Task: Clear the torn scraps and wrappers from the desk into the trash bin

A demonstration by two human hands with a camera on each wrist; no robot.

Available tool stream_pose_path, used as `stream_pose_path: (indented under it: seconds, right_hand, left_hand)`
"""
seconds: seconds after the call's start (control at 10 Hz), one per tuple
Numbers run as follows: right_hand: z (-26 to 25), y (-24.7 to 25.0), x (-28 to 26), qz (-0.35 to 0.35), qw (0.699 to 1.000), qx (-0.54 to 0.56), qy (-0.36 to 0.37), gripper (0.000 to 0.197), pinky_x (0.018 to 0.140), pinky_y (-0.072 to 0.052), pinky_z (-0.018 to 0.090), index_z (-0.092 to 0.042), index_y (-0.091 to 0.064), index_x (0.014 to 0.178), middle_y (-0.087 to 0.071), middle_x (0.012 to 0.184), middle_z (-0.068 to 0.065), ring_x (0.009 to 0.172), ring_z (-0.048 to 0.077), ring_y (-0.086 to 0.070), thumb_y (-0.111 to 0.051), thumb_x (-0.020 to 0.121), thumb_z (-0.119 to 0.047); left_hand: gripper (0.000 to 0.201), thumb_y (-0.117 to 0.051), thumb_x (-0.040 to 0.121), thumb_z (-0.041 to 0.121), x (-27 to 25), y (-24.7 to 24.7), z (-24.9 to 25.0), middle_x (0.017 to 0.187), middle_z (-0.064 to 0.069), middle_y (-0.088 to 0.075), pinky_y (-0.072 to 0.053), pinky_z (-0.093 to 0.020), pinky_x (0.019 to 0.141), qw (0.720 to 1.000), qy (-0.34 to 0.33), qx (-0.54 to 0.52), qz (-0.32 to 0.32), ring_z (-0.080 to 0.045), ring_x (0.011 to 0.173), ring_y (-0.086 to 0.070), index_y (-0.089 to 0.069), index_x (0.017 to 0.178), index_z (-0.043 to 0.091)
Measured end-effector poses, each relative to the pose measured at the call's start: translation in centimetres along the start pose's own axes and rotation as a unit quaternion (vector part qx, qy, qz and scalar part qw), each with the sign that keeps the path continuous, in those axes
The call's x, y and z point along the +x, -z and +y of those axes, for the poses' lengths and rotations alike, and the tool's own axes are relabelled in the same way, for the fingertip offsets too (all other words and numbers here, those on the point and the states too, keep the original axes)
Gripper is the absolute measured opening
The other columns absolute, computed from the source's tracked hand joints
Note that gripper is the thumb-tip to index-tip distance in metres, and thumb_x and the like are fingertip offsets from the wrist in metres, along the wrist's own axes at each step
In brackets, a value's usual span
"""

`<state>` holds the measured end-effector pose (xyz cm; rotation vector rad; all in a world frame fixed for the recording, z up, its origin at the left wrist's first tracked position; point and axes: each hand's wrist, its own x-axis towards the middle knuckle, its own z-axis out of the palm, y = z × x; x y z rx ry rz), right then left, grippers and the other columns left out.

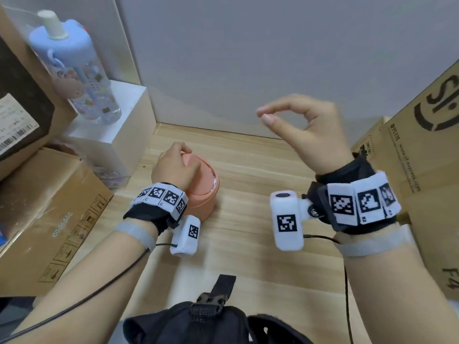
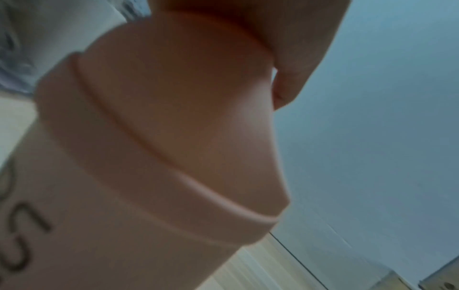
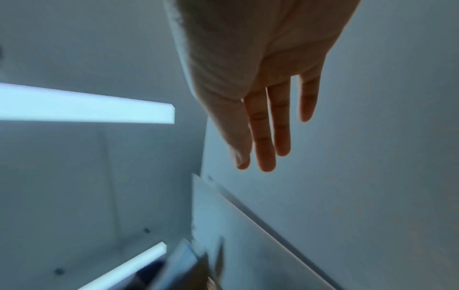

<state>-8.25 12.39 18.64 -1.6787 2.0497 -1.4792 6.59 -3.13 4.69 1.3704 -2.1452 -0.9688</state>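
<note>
Mostly hidden under curled grip of left hand (image 1: 173, 167), trash bin lid (image 1: 196, 160); right hand (image 1: 313, 131) loose, empty.

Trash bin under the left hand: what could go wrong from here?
The small trash bin looks light, and the left hand grips only its top, so a hard push could tip it. Some scraps show at the gap under the lid; they might spill out onto the desk.

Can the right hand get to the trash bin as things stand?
Probably yes. The right hand hangs empty above the desk, with nothing between it and the trash bin. The left hand holds the lid, so only the bin's right side looks free.
</note>
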Motion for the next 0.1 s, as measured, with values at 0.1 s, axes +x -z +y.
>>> stream_pose_path:
  seconds: [0.1]
  right_hand:
    - [-4.38,4.14,0.6,0.086,0.993,0.024,0.078,0.007,0.089,-0.048,0.026,-0.021,-0.065,0.089,-0.068,0.092,-0.006,0.09,0.012,-0.066,-0.064,0.083,-0.017]
  left_hand:
    - [0.034,-0.046,0.077,0.034,0.24,-0.7,0.4,0.12,-0.003,-0.063,-0.041,-0.034,0.09,0.998,0.039,-0.032,0.026,-0.027,0.112,-0.054,-0.06,0.109,0.029]
